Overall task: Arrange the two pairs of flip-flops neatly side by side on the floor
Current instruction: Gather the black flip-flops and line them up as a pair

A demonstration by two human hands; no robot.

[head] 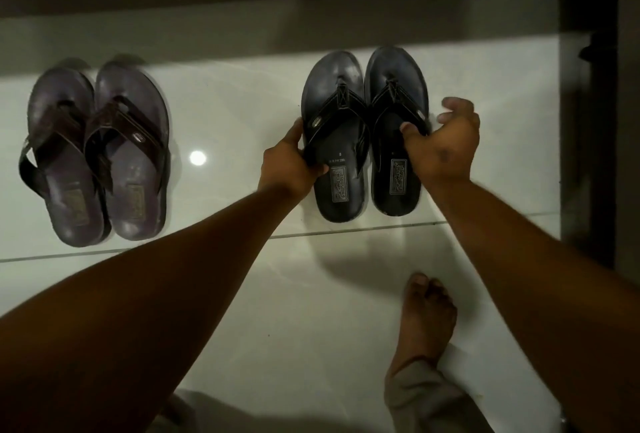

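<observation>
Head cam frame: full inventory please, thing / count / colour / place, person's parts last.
brown flip-flops: 2, dark brown, left on the floor, side by side and touching, toes away from the person.
black flip-flops: 2, black with grey heel labels, right of centre, side by side, one in each hand.
floor: 1, glossy white tile with a grout line across it and a round light reflection.
dark upright panel: 1, near black, right edge; too dim to identify.
bare foot: 1, lower right on the tile, pale trouser cuff below it.
left hand: 1, fingers closed on the outer edge of the left black flip-flop.
right hand: 1, thumb under the right black flip-flop's strap, fingers curled at its outer edge.
</observation>
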